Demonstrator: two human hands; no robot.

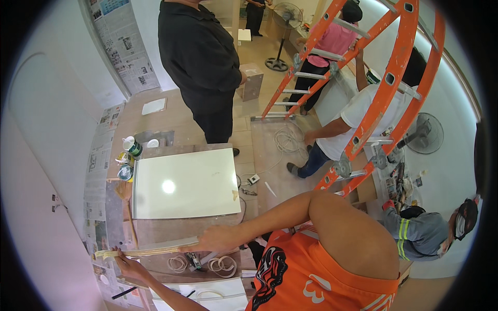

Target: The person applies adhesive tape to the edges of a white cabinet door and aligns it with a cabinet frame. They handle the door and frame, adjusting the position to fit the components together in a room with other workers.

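Note:
My right hand (215,238) is closed around the near end of a long narrow strip (163,246), pale grey on top with a yellowish edge. At the strip's left end, my left hand (129,264) closes its fingers on it from below. The strip lies roughly level, just in front of a glossy white panel (184,197) on a work surface. Below the strip are coils of thin white band (222,266) and a small dark green tool (194,260). Part of my right palm's grip is hidden.
Paint cans (126,172) and a broom-like brush (123,191) stand left of the panel. A person in black (199,67) stands beyond it. An orange ladder (386,88), a coiled cable (289,141), fans (425,133) and other workers (363,119) occupy the right side.

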